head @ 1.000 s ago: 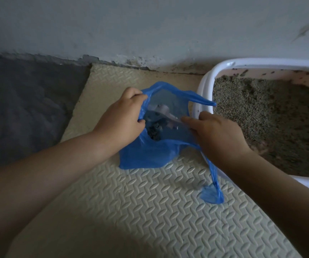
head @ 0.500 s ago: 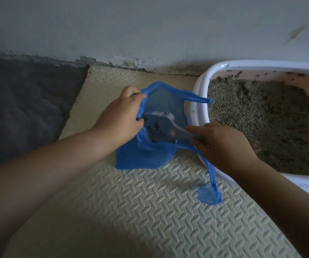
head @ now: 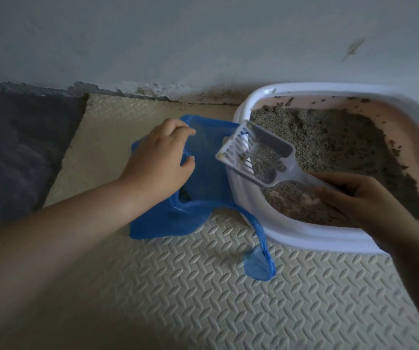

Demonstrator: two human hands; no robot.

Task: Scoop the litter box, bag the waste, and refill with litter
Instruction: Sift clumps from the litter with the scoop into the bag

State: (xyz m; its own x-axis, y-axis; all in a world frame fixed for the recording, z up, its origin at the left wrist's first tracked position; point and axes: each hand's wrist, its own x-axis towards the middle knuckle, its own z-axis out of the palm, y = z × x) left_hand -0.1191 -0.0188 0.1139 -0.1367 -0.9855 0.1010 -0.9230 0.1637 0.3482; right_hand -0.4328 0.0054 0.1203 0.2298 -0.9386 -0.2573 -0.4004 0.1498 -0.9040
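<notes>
A blue plastic bag (head: 200, 198) lies on the floor mat against the left side of the white litter box (head: 304, 236). My left hand (head: 160, 157) grips the bag's rim and holds its mouth up; dark waste shows inside near the wrist. My right hand (head: 360, 200) holds the handle of a translucent slotted scoop (head: 256, 152). The scoop hangs over the box's left rim, its slotted end toward the bag, with a few crumbs stuck to it. Grey-brown litter (head: 329, 147) fills the box, piled higher at the back.
A cream embossed foam mat (head: 203, 286) covers the floor under the bag and box. A dark grey mat (head: 19, 147) lies to the left. A pale wall (head: 203, 41) runs close behind, with litter crumbs along its base. The bag's loose handle (head: 259, 263) trails toward me.
My right hand has drawn the scoop out of the bag and moved it right, over the litter box rim. My left hand still holds the bag open. The camera has shifted right.
</notes>
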